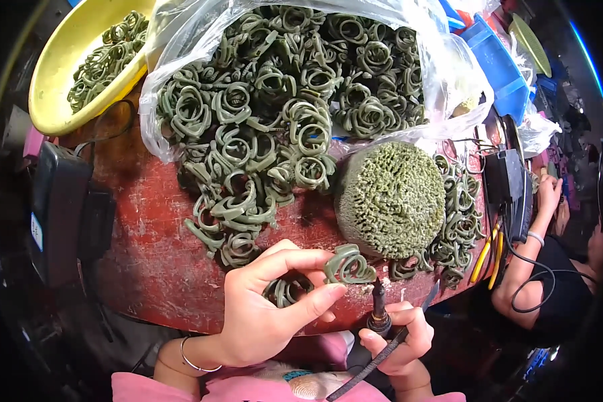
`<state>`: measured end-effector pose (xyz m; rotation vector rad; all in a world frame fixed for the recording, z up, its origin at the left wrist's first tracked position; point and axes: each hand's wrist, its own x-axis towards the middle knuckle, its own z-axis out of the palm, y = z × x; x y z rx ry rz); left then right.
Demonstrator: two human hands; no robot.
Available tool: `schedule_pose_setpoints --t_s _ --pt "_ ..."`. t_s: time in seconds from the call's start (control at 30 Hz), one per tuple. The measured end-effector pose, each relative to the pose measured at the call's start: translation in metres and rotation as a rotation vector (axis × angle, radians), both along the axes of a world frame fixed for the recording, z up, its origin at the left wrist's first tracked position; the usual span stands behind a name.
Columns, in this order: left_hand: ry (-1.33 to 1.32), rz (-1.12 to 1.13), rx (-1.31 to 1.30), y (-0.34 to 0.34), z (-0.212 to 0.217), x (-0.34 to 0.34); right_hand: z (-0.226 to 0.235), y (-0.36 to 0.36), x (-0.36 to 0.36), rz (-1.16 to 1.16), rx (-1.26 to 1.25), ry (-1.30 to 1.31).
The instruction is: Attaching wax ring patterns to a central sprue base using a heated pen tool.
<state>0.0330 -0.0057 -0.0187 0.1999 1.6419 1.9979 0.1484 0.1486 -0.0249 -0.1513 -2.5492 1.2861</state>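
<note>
I pinch a small olive-green plastic loop clip between the thumb and forefinger of my left hand, fingers clamped on it, holding it just above the near edge of the worn red table. A second green ring piece sits inside the curl of the same hand, just below and left of the clip. My right hand is closed around a dark pen-shaped soldering tool, whose tip points up to just right of the clip; whether it touches I cannot tell. Its black cord trails down from that hand. Beyond the clip, up and to the right, stands a rounded green mound of tightly packed clips. Further back, up and left of the clip, a clear plastic bag spills a heap of loose green clips onto the table. Far up left of the clip is a yellow plastic bowl with more of them. Well to the right of the clip, another person's arm rests beside yellow-handled pliers.
</note>
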Motion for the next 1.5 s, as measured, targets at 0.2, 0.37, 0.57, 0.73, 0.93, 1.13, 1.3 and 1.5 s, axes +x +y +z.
schedule_pose_setpoints --t_s 0.2,0.37,0.57,0.73,0.93,1.13,1.3,1.5 --pt "-0.061 0.024 0.029 -0.001 0.001 0.001 -0.004 -0.003 0.001 -0.056 0.013 0.014" --pt "-0.082 0.041 0.022 -0.002 0.001 0.001 -0.003 -0.005 0.006 -0.084 0.017 -0.065" --pt "-0.049 0.017 0.013 0.000 0.003 -0.001 -0.002 -0.005 0.005 -0.098 0.053 -0.063" --pt "-0.110 0.058 0.092 0.000 0.000 0.002 0.002 -0.005 0.004 -0.108 0.044 -0.093" --pt "-0.137 0.060 0.099 0.000 0.001 0.001 -0.001 -0.002 -0.001 -0.073 0.021 -0.053" --pt "-0.149 0.056 0.038 0.002 0.005 0.000 0.002 0.000 -0.006 -0.042 0.029 -0.021" --pt "-0.142 0.061 0.076 0.000 0.000 0.001 0.001 0.000 -0.006 -0.039 0.029 -0.028" --pt "-0.110 0.064 0.113 -0.001 -0.002 0.001 0.000 -0.005 0.002 -0.108 -0.004 -0.126"
